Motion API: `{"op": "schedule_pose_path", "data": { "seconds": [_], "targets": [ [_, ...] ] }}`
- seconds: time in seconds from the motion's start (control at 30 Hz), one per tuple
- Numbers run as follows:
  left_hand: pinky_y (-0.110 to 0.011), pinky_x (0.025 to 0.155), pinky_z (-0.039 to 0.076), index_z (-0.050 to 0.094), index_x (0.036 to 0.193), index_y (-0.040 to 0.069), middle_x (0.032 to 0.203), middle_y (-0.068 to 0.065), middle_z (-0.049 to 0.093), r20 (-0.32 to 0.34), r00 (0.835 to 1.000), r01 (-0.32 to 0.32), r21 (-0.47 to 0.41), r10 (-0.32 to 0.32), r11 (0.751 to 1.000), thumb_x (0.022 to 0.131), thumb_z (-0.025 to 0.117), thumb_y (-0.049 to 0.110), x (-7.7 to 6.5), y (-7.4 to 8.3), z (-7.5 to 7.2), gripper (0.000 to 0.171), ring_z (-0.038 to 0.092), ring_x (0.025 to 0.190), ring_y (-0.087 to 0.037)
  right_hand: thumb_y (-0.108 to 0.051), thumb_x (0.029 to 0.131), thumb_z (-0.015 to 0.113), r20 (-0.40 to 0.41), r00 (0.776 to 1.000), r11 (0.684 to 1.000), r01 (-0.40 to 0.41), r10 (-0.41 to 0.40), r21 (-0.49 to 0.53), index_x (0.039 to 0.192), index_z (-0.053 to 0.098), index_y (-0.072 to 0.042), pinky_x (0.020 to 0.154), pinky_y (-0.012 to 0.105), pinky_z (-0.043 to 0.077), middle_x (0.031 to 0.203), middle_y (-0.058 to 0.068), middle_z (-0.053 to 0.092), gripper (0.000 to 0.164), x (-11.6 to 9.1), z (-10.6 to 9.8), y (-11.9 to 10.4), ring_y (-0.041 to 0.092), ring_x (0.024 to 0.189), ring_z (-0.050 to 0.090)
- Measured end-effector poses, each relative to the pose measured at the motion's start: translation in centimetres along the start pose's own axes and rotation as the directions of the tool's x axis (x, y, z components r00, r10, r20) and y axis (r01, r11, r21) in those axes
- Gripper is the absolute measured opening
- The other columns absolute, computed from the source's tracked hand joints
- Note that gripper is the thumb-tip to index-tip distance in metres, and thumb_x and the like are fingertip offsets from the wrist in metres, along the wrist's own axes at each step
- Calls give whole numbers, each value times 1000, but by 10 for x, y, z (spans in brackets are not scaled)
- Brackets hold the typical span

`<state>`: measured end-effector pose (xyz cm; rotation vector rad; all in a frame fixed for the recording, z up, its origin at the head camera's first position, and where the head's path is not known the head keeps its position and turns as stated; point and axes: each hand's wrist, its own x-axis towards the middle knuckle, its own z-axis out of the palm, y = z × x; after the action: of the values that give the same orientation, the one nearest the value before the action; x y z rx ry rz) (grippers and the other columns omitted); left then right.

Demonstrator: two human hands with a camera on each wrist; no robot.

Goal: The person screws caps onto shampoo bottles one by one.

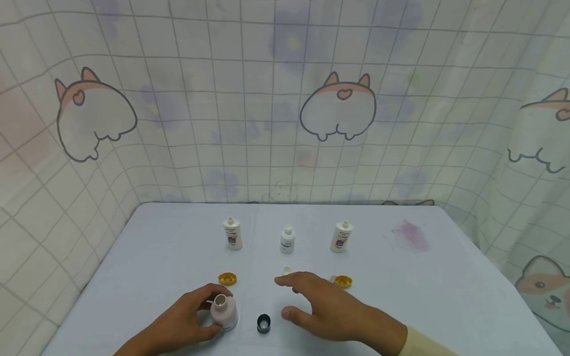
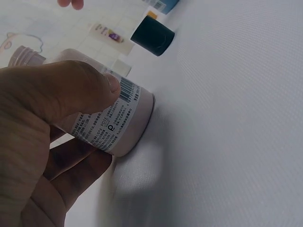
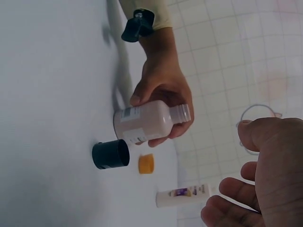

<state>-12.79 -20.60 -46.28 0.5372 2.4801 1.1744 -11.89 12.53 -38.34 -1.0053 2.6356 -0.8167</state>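
My left hand (image 1: 189, 316) grips a pale pink bottle (image 1: 224, 312) round its body, thumb over the printed label in the left wrist view. The bottle stands upright on the table, its threaded mouth uncovered. Just right of it lies a dark green cap (image 1: 263, 324), hollow side showing in the head view. My right hand (image 1: 331, 309) hovers to the right of that cap, thumb and fingers spread and holding nothing. Beyond the right fingertips is a small white cap (image 1: 287, 271), partly hidden by the hand.
Three uncapped white bottles stand farther back: a left one (image 1: 232, 234), a smaller middle one (image 1: 287, 240) and a right one (image 1: 341, 237). Yellow caps lie at left (image 1: 227, 279) and right (image 1: 343, 282). A patterned curtain (image 1: 267, 99) hangs behind the white table (image 1: 445, 296).
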Motion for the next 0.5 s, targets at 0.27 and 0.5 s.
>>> {"op": "schedule_pose_path", "data": {
  "seconds": [0.27,0.5],
  "targets": [
    [-41,89,50,49,118,36,123,11,52,-1,1000,-5,5,5,1000,76,77,40,-1,0,-1,51,56,101,-14,-59,92,43,16,1000,1000,1,-1,31,138,38,-39,95,36,45,134,-16,43,51,2,6,-2,1,108,50],
    [-44,89,50,49,119,36,125,9,51,1,1000,13,-3,-13,1000,75,77,42,0,-1,0,52,57,103,-17,-63,89,44,93,994,992,-70,61,101,136,36,-43,92,35,47,135,-19,42,52,5,9,-5,-1,106,49]
  ]
}}
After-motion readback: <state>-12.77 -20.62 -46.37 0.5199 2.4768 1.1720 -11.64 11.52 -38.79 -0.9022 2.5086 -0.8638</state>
